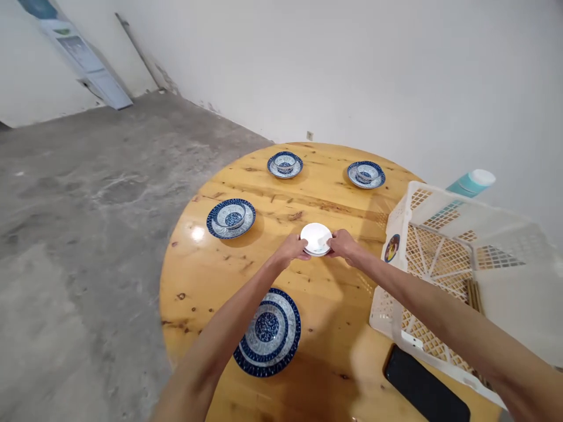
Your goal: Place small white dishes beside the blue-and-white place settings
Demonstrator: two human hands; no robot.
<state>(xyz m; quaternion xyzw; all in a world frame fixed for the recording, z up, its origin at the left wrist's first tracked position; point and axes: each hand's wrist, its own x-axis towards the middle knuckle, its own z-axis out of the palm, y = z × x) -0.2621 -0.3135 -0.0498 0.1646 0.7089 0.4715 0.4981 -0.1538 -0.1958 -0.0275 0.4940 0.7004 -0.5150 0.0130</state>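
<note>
A small stack of white saucers [315, 238] is near the middle of the round wooden table [334, 363]. My left hand [291, 247] grips its left rim and my right hand [343, 244] grips its right rim, fingers curled around the edges. Whether the stack rests on the table or hovers just above it is unclear. A blue patterned plate [268, 332] lies close to me, partly under my left forearm.
Three blue plates with small bowls on them stand at the left [231, 218], far middle [285, 164] and far right [366, 174]. A white plastic crate [453, 275] sits at the right, a black phone [426, 391] by its near corner. A teal bottle [472, 183] is behind the crate.
</note>
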